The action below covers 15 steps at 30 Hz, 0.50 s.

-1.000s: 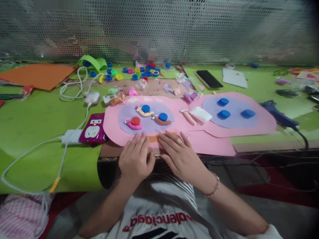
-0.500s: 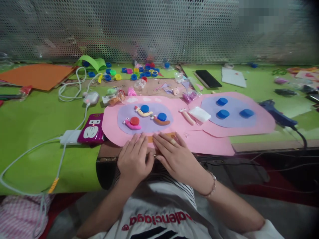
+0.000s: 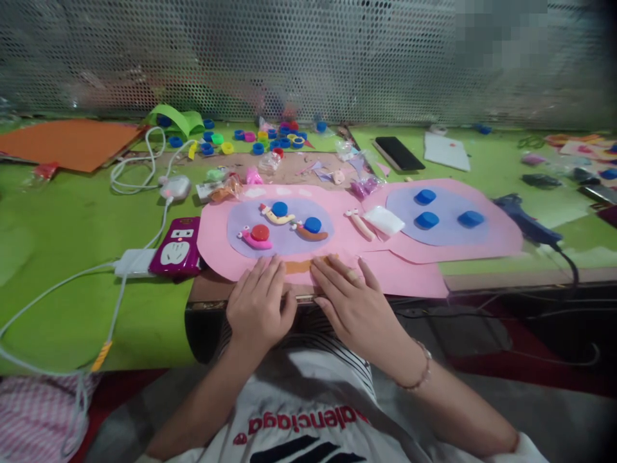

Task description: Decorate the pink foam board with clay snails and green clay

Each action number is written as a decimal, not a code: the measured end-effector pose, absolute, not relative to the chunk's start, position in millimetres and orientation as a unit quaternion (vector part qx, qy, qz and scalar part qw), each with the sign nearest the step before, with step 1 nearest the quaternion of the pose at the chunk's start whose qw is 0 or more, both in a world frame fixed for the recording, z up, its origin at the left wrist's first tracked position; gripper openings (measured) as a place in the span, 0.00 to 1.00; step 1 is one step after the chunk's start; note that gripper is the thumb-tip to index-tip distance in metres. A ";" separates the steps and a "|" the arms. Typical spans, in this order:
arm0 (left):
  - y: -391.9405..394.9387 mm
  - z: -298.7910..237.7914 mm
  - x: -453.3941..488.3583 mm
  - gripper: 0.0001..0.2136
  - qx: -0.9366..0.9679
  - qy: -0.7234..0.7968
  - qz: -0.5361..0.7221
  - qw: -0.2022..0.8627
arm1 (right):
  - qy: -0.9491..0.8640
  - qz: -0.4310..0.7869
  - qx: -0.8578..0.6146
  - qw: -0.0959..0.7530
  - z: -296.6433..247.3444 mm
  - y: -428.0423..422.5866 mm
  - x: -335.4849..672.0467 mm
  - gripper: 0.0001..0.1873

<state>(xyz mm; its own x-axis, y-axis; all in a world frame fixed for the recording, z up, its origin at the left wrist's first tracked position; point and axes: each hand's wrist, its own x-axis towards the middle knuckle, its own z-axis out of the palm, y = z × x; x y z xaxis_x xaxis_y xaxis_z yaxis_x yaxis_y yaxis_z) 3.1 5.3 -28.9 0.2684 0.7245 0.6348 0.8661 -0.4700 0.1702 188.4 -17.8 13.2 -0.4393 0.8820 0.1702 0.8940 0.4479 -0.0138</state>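
My left hand (image 3: pixel 260 302) lies flat, fingers stretched, on the front edge of a pink paper cutout (image 3: pixel 212 225). My right hand (image 3: pixel 354 302) rests palm down beside it, fingers spread over a flat orange-brown strip (image 3: pixel 299 265). Both hands partly hide the strip. On the cutout's purple oval (image 3: pixel 241 212) sit three clay snails with bottle-cap shells: a pink snail (image 3: pixel 258 239) with a red cap, a cream snail (image 3: pixel 278 215) and a brown snail (image 3: pixel 312 231) with blue caps. A pale clay piece with eyes (image 3: pixel 361 226) lies to the right, near a white packet (image 3: pixel 383 220).
Another pink cutout (image 3: pixel 506 238) at right carries three blue caps (image 3: pixel 426 220). A blue glue gun (image 3: pixel 530 218) lies beyond it. At left are a purple power strip (image 3: pixel 177 251) and white cables. Loose caps (image 3: pixel 284 138), a phone (image 3: pixel 399 153) and orange paper (image 3: pixel 72 143) lie farther back.
My right hand has slid a little to the right along the strip, uncovering more of it between my hands. My left hand stays about where it was.
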 end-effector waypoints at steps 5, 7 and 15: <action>5.5 -28.7 3.2 0.19 -0.788 -0.503 -0.335 0.116 | -0.835 -0.055 -0.540 0.087 13.6 -20.5 191.0 0.24; 5.6 -28.4 3.4 0.19 -0.789 -0.503 -0.333 0.119 | -0.829 -0.054 -0.549 0.087 13.9 -21.5 192.3 0.24; 6.3 -28.0 3.4 0.18 -0.789 -0.499 -0.337 0.127 | -0.845 -0.035 -0.525 0.093 15.8 -12.9 179.2 0.26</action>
